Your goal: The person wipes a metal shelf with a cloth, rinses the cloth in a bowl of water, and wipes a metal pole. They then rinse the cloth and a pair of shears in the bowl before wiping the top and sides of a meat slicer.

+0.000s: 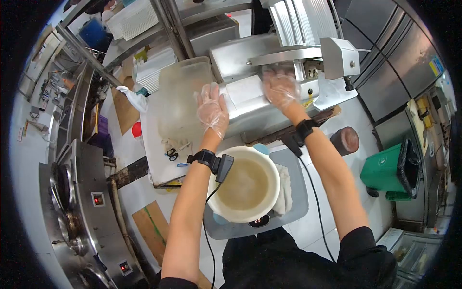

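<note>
A clear plastic glove covers my left hand (212, 110), which lies with stretched fingers at the left edge of a white rectangular sheet or block (244, 94) on the metal slicing machine (260, 107). My right hand (281, 88), also gloved, is at the right side of the machine bed, under the curved metal bar (287, 56); its fingertips are blurred and whatever they touch is hard to make out. Left of my left hand stands a translucent plastic container (183, 91). Below both hands, a cream basin (274, 185) holds cloudy liquid.
Scissors (171, 154) and a white spray bottle (133, 99) are on the left side. A folded cloth (284, 190) rests beside the basin on a grey tray (297, 202). Further right are a brown jar (345, 141) and a green bin (383, 168). Cables hang from both wrists.
</note>
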### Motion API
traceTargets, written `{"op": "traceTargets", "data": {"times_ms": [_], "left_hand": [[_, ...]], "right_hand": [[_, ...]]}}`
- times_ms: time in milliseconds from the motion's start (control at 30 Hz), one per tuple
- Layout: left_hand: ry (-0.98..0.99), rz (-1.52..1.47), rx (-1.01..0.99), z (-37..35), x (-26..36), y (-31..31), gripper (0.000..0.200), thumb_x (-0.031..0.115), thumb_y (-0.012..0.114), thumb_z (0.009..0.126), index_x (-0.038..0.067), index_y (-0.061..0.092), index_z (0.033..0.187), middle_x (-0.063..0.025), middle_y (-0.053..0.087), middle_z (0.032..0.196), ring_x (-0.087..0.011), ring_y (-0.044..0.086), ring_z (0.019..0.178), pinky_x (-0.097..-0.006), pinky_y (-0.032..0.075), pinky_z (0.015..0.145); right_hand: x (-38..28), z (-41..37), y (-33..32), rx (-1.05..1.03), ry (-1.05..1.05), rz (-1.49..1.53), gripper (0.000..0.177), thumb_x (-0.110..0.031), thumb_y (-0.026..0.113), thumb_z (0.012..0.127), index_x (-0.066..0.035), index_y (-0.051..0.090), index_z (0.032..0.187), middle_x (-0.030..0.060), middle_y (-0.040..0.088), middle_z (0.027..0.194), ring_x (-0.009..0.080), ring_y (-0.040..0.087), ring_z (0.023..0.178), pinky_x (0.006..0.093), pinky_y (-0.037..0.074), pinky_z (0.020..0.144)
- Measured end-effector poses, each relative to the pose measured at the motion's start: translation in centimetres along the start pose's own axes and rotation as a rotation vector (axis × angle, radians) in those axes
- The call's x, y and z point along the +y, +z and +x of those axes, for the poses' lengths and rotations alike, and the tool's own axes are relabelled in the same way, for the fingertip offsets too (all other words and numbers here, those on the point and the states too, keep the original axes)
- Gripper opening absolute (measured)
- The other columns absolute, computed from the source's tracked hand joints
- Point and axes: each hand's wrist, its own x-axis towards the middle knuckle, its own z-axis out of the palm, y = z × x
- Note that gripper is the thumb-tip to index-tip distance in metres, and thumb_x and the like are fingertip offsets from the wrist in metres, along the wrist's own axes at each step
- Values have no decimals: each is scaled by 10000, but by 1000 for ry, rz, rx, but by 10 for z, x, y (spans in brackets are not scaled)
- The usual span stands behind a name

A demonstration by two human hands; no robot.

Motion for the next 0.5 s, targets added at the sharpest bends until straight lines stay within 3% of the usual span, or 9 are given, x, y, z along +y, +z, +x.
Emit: {"op": "traceTargets", "data": {"times_ms": [33,67,133,200,333,367,433,467,500], "left_hand": [[-3,-5,-3,1,0,0,374,238,459,954,58,572,1261,-192,514,1327,-370,470,1233,-478,289,1129],[-5,-8,-8,2,0,-1,370,228,454,952,61,572,1261,-193,516,1329,-366,465,1244,-477,285,1133],[-6,-34,-3,0,-5,5,369,217,453,950,64,570,1265,-193,524,1321,-357,464,1249,-475,281,1136],[-2,-61,8,1,-6,7,368,207,452,949,68,568,1269,-193,532,1312,-349,463,1254,-474,277,1139],[-57,-156,6,0,-3,5,360,202,446,950,71,577,1259,-194,542,1303,-341,464,1256,-470,270,1144],[-68,-170,0,-1,-3,4,359,202,444,951,69,578,1257,-194,544,1301,-342,465,1254,-469,268,1146],[-53,-162,12,0,-4,5,356,198,443,952,72,577,1256,-194,541,1305,-346,466,1252,-473,279,1137],[-42,-154,22,-1,-4,6,353,194,442,952,74,577,1256,-194,539,1309,-349,466,1250,-477,290,1129],[-41,-154,22,-2,-6,8,353,194,442,952,74,577,1256,-194,539,1309,-349,466,1250,-477,290,1129]], "right_hand": [[-11,6,5,-12,-14,-21,390,-270,450,892,-179,597,1241,155,627,1164,297,630,999,451,465,925],[-21,8,31,217,-149,66,344,-229,492,868,-162,624,1179,145,627,1166,333,609,1033,444,456,938],[-59,8,-5,-49,-297,104,363,-200,522,851,-150,605,1201,124,622,1179,350,580,1077,445,450,954],[-71,-5,-8,46,-354,349,361,-204,528,858,-145,605,1206,102,625,1173,338,567,1096,441,446,969],[-20,-13,8,176,-493,377,383,-271,501,884,-139,611,1226,130,601,1222,341,555,1120,445,437,993],[0,-16,19,90,-376,358,411,-306,466,903,-127,607,1244,127,600,1240,331,549,1159,445,383,1057],[31,-22,6,152,-207,103,413,-284,423,938,-108,570,1282,132,578,1290,304,532,1215,447,366,1083],[38,-21,-1,4,-130,143,400,-257,400,961,-97,556,1292,108,537,1363,268,502,1266,464,385,1077],[30,-23,1,4,-129,143,400,-257,400,961,-97,556,1292,108,537,1363,268,502,1266,464,385,1077]]}}
